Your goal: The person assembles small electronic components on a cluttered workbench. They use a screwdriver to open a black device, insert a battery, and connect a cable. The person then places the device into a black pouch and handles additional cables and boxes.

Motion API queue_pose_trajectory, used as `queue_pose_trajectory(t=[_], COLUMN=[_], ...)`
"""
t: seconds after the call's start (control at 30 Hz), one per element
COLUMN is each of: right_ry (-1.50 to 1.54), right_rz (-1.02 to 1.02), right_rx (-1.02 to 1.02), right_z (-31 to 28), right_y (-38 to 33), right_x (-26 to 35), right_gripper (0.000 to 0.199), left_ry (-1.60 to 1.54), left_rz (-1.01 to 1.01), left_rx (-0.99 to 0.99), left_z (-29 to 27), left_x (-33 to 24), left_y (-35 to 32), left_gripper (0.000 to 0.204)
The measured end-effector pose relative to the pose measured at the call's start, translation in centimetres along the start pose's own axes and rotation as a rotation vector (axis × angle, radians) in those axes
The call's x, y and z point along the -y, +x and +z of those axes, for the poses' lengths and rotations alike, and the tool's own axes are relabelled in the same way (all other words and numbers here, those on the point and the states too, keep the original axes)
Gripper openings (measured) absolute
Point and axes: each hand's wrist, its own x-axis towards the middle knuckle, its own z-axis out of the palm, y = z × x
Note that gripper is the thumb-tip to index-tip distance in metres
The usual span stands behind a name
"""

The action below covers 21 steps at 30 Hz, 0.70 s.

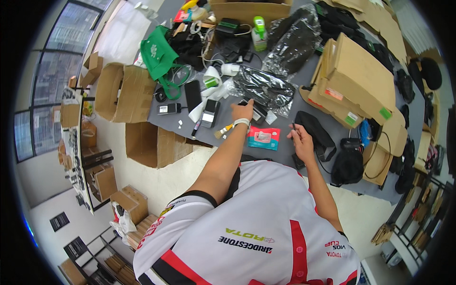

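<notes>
My left hand (pixel 242 112) reaches onto the grey table, its fingers closed on the upper left end of a black box-shaped device (pixel 260 115) with a pale label. The palm and wrist hide part of that grip. On the right, my right hand (pixel 302 142) pinches the dark end of a thin black cable (pixel 293 127) between thumb and fingers. Between the hands lies a red and teal wipes packet (pixel 264 138). Left of my left forearm are a yellow-handled brush (pixel 224 131), a dark pen-like tool (pixel 196 127) and a similar black device (pixel 210 113).
A clear plastic bag (pixel 266 90) lies beyond my left hand. To the right are a black strap (pixel 316 133), a stack of cardboard boxes (pixel 354 80) and a black pouch (pixel 348 166). Open cartons (pixel 126 92) flank the table's left edge; a green bag (pixel 159 52) and spray bottle (pixel 259 34) stand farther back.
</notes>
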Motion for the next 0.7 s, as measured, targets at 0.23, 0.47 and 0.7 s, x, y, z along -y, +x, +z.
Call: queue_pose_trajectory(t=[0.23, 0.47, 0.7], right_ry=[0.119, 0.162, 0.102], right_rz=[0.071, 0.039, -0.013], right_rx=[-0.029, -0.038, -0.052], right_z=[-1.3, -2.3, -4.5], right_y=[0.3, 0.4, -0.7], right_x=[0.3, 0.0, 1.3], right_gripper=[0.031, 0.03, 0.018], left_ry=[-0.198, -0.07, 0.002], left_rz=[-0.181, 0.248, 0.716], left_rx=[0.406, 0.022, 0.302], left_z=[0.6, 3.9, -2.9], left_x=[-1.8, 3.9, 0.4], left_y=[-1.3, 1.2, -8.8], left_gripper=[0.099, 0.07, 0.061])
